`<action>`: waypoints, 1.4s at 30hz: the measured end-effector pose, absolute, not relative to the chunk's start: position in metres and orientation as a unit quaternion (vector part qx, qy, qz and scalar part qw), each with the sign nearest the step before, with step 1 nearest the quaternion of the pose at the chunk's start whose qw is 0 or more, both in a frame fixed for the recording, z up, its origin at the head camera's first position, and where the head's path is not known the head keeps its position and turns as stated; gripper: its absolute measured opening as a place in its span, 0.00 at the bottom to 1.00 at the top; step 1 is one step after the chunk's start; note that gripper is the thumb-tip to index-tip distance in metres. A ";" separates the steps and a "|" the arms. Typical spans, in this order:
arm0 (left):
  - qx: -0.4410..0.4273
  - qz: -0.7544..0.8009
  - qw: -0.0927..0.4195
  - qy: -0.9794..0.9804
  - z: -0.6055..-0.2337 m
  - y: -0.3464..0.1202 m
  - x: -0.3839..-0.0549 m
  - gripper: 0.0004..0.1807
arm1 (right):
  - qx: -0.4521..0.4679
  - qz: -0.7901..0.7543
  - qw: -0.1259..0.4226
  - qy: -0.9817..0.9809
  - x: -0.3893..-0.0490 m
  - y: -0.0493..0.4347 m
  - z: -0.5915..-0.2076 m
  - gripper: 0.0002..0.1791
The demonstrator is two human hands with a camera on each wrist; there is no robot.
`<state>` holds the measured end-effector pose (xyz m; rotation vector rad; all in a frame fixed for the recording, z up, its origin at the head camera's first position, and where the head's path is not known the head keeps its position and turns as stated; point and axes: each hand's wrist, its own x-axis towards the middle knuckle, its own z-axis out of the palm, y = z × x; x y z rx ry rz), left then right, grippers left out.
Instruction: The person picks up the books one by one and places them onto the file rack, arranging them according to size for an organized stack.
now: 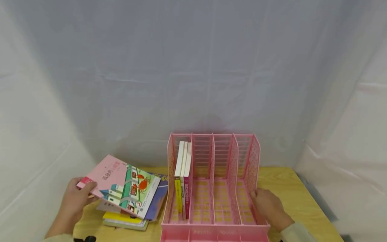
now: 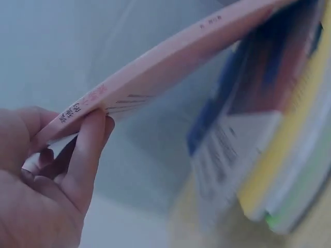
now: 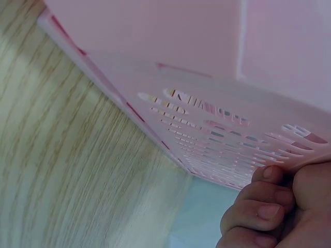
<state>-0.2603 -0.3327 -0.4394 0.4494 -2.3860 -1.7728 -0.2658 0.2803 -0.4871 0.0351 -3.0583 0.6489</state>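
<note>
At left, the left hand (image 1: 73, 199) pinches the pink book (image 1: 121, 185) above the book pile (image 1: 123, 217); likely light and bendy, this book suits a spine hold; farther right, the pink rack (image 1: 233, 169) has its wall gripped by the right hand (image 1: 269, 205).

Left hand (image 2: 46, 201) pinching one end of a slim pink paperback (image 2: 160, 64); beyond the hand, a blurred stack of books (image 2: 248, 139).
</note>
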 end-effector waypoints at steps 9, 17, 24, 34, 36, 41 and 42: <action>0.080 -0.390 0.245 -0.884 -0.376 -0.259 -0.236 0.26 | 0.008 0.200 0.011 -0.980 -0.262 0.281 -0.494 0.26; 0.047 -0.323 0.282 -0.902 -0.363 -0.216 -0.221 0.19 | 0.011 0.208 0.008 -0.978 -0.265 0.281 -0.492 0.26; 0.037 -0.314 0.251 -0.915 -0.372 -0.203 -0.219 0.18 | 0.023 0.204 0.026 -0.978 -0.267 0.278 -0.492 0.25; 0.013 -0.338 0.121 -0.933 -0.376 -0.201 -0.232 0.29 | 0.023 0.195 0.034 -0.980 -0.269 0.281 -0.490 0.26; 0.017 -0.339 0.088 -0.936 -0.379 -0.202 -0.233 0.28 | 0.021 0.203 0.030 -0.979 -0.269 0.281 -0.489 0.26; 0.019 -0.337 0.071 -0.939 -0.381 -0.206 -0.233 0.28 | 0.029 0.206 0.025 -0.978 -0.268 0.281 -0.488 0.25; 0.019 -0.335 0.074 -0.939 -0.381 -0.206 -0.233 0.28 | 0.029 0.206 0.025 -0.978 -0.268 0.281 -0.488 0.25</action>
